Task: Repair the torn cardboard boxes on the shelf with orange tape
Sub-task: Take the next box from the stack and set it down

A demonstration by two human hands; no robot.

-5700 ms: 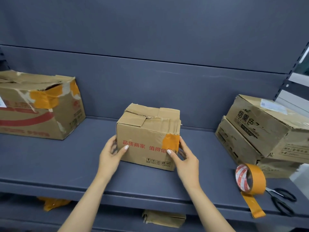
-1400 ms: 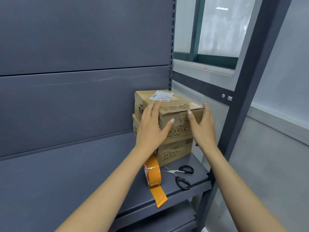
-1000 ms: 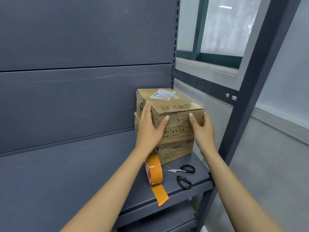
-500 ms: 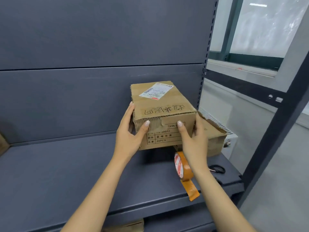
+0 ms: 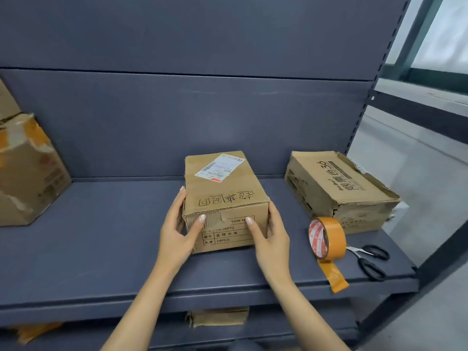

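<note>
I see the box (image 5: pixel 222 198) mid-shelf (image 5: pixel 101 249), left hand (image 5: pixel 177 234) & right hand (image 5: pixel 271 239) gripping its sides, thumbs on front. Tape roll (image 5: pixel 328 238) at 3 o'clock, scissors (image 5: pixel 369 259) just beyond.

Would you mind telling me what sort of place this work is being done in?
Probably a storeroom or stockroom: a dark metal shelving unit with a slotted upright, worn cardboard cartons stored on it, and a roll of orange tape with scissors beside them.
</note>
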